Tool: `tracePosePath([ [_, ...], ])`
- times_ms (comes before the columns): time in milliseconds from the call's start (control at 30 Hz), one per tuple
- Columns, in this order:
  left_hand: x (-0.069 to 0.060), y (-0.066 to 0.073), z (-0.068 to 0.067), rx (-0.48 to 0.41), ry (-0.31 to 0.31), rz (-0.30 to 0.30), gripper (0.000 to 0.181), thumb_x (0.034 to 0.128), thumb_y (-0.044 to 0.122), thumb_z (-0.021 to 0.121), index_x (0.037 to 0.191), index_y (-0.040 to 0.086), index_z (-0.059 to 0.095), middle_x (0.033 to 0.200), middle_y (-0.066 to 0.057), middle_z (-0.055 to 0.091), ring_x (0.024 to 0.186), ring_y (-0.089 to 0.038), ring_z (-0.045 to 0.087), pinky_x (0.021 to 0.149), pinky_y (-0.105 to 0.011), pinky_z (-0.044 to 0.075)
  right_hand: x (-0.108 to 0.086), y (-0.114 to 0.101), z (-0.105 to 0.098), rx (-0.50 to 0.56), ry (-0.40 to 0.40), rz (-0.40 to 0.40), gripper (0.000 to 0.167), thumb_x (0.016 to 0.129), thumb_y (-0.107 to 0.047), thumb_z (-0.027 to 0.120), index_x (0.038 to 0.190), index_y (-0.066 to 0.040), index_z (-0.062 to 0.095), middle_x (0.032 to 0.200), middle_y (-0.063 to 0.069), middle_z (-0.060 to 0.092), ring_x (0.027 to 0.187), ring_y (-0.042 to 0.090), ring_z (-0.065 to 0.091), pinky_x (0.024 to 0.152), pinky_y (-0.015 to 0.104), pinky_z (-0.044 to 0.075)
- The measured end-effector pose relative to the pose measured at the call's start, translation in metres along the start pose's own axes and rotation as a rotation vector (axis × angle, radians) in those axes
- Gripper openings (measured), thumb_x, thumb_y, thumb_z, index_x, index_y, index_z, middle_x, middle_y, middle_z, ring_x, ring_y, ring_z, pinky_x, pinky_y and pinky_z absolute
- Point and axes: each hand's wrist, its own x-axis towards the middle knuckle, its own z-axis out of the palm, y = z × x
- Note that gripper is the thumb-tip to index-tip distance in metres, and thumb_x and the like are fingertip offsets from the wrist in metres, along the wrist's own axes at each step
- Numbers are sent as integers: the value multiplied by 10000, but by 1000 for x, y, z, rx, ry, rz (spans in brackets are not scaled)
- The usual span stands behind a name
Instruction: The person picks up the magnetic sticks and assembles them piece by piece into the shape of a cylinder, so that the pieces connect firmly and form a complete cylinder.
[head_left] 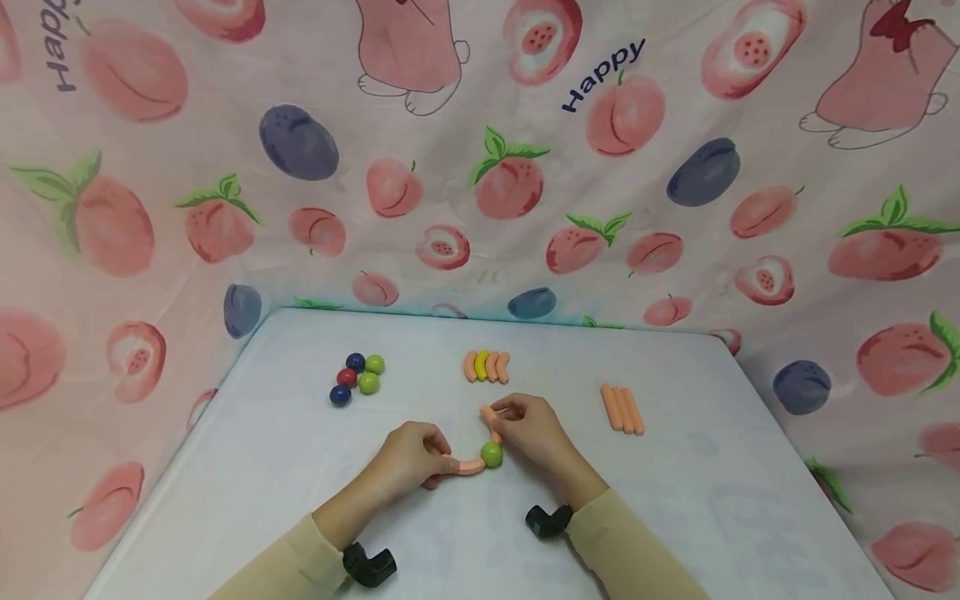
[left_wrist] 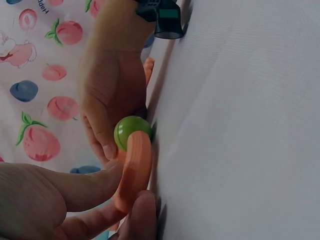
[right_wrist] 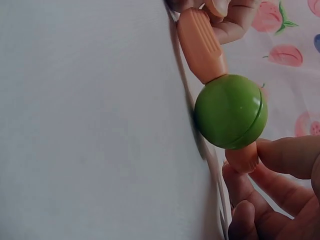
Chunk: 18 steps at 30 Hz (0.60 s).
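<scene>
A green ball [head_left: 491,454] sits between two curved orange rods at the middle of the white table. My left hand [head_left: 414,452] pinches the left curved rod [head_left: 471,467] between thumb and fingers. That rod's far end touches the ball, as the left wrist view shows. With thumb and fingertips my right hand [head_left: 531,423] pinches the other curved orange rod [head_left: 488,413], which reaches away from the ball on its far side. In the right wrist view the ball [right_wrist: 231,111] has a rod against it on each side. The right rod is partly hidden by my fingers.
Several blue, green and red balls [head_left: 347,377] cluster at the back left. Behind my hands lies a row of curved orange rods [head_left: 492,367] with one yellow rod [head_left: 481,365]. Straight orange rods [head_left: 622,408] lie right. A peach-print cloth [head_left: 480,283] rises behind the table.
</scene>
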Motion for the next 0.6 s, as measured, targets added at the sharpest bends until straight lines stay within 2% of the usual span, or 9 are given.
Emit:
tracePosePath([
  [67,-1,-2,-4,-13,-5,12,216,910,199,873,1008,70,730,818,-49,715,653,-162,681,607,-305,587,1,-1,1,7,3,-12,215,958,-268,821,1150,-172,801,915,18,747,876,169,640,743,273,516],
  [167,-2,-5,-14,-27,41,0,207,917,150,857,1056,60,734,854,-53,714,680,-168,674,626,-305,592,4,0,3,19,3,-21,205,957,-254,823,1141,-166,801,917,16,742,872,168,637,743,280,524],
  [333,0,-15,-40,-55,197,-40,212,930,108,825,1112,48,734,947,-75,720,731,-178,666,629,-288,571,7,2,4,42,-7,-30,192,963,-241,815,1141,-172,801,923,22,733,866,171,630,735,284,524],
  [600,5,-35,-94,-106,434,-49,307,953,114,799,1222,11,693,1110,-146,699,851,-194,681,654,-216,569,9,2,3,27,-11,-48,200,958,-231,815,1151,-181,801,971,11,726,930,185,617,776,302,532],
])
